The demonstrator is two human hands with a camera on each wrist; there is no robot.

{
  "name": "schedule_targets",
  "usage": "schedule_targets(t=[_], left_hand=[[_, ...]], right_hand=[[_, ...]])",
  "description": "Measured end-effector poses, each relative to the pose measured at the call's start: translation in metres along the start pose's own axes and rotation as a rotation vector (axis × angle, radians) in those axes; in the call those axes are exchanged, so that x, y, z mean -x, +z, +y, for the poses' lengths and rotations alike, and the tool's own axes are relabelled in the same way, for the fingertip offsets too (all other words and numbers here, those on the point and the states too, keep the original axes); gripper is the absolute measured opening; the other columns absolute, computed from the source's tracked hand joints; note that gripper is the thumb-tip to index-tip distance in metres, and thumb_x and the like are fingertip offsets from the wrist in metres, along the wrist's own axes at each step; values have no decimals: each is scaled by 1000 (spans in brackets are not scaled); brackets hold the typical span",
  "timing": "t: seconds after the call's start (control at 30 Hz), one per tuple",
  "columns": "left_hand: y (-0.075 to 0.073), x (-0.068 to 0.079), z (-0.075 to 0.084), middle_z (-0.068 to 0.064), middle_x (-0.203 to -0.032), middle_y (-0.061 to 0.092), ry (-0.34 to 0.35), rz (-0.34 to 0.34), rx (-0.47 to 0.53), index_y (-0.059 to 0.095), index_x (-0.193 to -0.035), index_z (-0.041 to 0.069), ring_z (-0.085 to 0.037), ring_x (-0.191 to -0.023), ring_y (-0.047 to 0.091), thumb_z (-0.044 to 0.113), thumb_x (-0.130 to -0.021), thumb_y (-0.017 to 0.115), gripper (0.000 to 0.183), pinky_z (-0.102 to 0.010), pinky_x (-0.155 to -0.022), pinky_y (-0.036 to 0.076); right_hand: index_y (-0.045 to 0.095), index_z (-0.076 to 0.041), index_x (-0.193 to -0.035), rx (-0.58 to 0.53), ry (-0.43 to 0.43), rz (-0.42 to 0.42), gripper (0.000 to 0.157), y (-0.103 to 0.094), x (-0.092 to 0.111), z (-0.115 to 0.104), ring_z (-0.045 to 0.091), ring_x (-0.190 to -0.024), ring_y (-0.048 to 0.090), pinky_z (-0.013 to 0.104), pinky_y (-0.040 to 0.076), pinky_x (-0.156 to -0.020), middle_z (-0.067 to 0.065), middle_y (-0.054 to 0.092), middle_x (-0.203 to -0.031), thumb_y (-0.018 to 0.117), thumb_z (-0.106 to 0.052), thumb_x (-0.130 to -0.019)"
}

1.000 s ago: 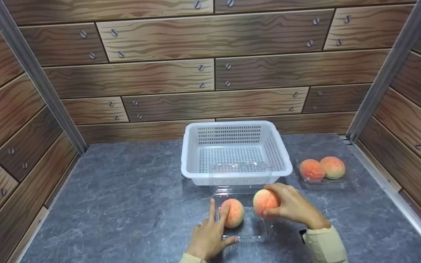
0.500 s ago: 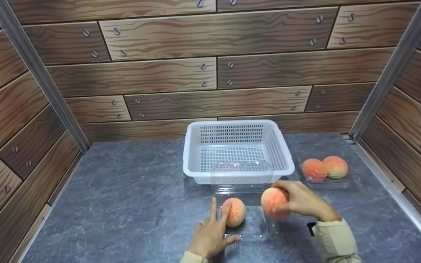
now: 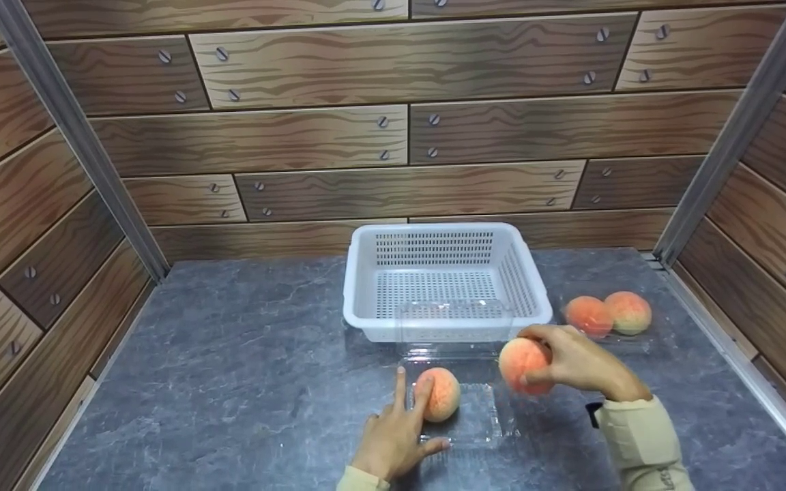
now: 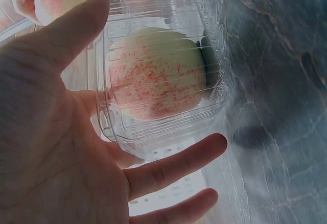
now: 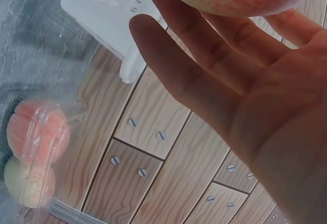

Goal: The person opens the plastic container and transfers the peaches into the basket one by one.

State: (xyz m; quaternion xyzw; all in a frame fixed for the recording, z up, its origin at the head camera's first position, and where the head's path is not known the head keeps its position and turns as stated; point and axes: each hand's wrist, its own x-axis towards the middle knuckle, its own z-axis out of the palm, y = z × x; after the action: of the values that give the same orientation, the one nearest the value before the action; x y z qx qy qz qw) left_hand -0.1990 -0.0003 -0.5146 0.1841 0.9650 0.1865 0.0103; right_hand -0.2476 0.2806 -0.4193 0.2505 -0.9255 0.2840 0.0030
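here, right grip (image 3: 576, 360) clasps 1 peach (image 3: 521, 361) — left grip (image 3: 393, 435) splayed at clear container (image 3: 480, 417)

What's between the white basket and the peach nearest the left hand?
Mainly an open clear lid, which the head view shows between the basket and that peach.

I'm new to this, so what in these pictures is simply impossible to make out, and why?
Head view: part of the right hand, hidden behind the held peach.
Head view: part of the other near peach, covered by the left hand.
Right wrist view: the held peach's remainder, cut off by the top edge.
Head view: right sleeve markings, too small to read.
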Motion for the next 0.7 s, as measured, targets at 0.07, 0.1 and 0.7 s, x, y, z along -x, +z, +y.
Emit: schedule_targets(t=[0.07,0.1,0.7], left_hand=[[0,1,0,-26,-147,12,-6,-8,13,18,-147,21,-40,-102,55,61,-72,61,94,-58,-79,42],[0,1,0,-26,-147,11,-7,-10,18,18,-147,22,-40,-102,55,61,-73,60,94,-58,-80,41],[-1,1,1,-26,-146,14,3,8,-22,18,-147,21,-38,-100,56,64,-71,59,96,-54,-75,44]], right_hand=[[62,-11,-106,18,4,2,53,-1,0,0,10,-77,58,30,48,-66,-4,62,-94,80,-34,-62],[62,-11,-106,27,3,0,53,-1,0,0,10,-78,58,30,48,-66,-4,62,-94,80,-35,-62],[62,-9,-105,47,6,6,53,-3,-5,3,12,-75,58,30,48,-63,0,63,-93,80,-33,-61]])
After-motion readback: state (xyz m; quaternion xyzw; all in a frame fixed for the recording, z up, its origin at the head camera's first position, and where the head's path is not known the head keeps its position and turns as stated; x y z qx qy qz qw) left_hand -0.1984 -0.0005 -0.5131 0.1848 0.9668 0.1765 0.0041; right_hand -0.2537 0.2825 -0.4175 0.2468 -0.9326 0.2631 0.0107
